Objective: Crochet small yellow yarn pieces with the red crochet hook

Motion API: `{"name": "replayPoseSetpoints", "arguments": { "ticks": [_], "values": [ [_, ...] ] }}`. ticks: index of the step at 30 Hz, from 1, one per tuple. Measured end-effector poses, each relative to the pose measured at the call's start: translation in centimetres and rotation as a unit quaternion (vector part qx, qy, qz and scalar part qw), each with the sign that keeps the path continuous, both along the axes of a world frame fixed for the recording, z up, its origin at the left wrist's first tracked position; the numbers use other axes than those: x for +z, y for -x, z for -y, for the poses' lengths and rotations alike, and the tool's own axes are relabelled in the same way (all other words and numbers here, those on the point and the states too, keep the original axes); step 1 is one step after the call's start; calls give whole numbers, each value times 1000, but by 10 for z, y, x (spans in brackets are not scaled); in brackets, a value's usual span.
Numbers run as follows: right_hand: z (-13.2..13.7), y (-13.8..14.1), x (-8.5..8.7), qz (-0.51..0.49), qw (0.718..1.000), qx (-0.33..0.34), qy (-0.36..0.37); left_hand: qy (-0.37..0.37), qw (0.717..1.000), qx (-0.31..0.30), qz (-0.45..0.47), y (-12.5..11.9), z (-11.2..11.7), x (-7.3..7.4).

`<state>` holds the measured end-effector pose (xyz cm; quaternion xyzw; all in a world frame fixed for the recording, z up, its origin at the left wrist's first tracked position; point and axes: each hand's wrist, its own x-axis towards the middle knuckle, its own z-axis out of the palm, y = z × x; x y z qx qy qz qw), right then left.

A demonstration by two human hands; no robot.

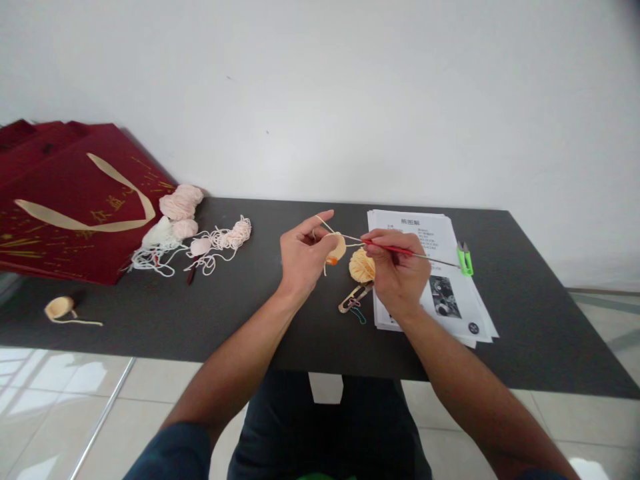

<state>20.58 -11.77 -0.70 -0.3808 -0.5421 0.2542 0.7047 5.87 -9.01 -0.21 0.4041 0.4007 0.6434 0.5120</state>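
Between the thumb and fingers of my left hand (306, 257) is a small cream crochet piece (339, 247), with an orange bit at its lower edge. A strand of yarn runs up over my raised left index finger. My right hand (403, 267) is closed around the red handle of a crochet hook (393, 249); its thin metal shaft sticks out on both sides. The hook's left end reaches the top of the crochet piece, where yarn stretches between the two hands. A yellow yarn ball (362, 266) lies just below, partly hidden by my right hand.
Printed sheets (453, 313) lie under my right hand, with green thread snips (465, 259) at their edge. A large pin (354, 297) lies near the yarn ball. Leftward are pale pink yarn (181, 202), dark red bags (65, 227) and a small cream crochet cup (59, 307). A wall rises behind.
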Motion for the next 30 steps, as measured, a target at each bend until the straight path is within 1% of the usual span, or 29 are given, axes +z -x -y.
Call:
{"name": "replayPoseSetpoints", "arguments": {
  "ticks": [2, 5, 7, 10, 13, 15, 17, 20, 22, 24, 27, 30],
  "values": [
    [1, 0, 0, 2, 1000, -5, -16, -34, 998, 24, -42, 0, 0, -1],
    [0, -1, -1, -40, 999, 10, 9, -64, 995, 31, -72, 0, 0, -2],
    [-2, -2, -3, -70, 997, 28, 22, -69, 996, 14, -63, 0, 0, -3],
    [-4, -3, -4, -94, 994, 45, 31, -57, 998, -17, -35, 2, -1, -3],
    [-3, -3, -3, -110, 992, 54, 35, -42, 999, -23, -15, 3, -2, -2],
    [-3, -3, 0, -131, 988, 73, 39, -32, 999, -25, -9, 3, -2, -1],
    [-4, -3, 4, -164, 979, 106, 55, -24, 999, -35, -3, 3, -1, 1],
    [-6, -2, 7, -225, 956, 153, 112, -12, 998, -65, 10, 1, 1, 2],
    [-7, 0, 7, -260, 939, 164, 154, 0, 996, -89, 15, -1, 3, 1],
    [-8, 3, 5, -286, 925, 167, 185, 6, 995, -100, 10, -2, 4, 0],
    [-7, 7, 2, -303, 914, 169, 210, -5, 997, -80, -5, -2, 4, -3],
    [-6, 9, 3, -302, 913, 165, 216, -18, 998, -67, 0, -2, 3, -3]
  ]
}}
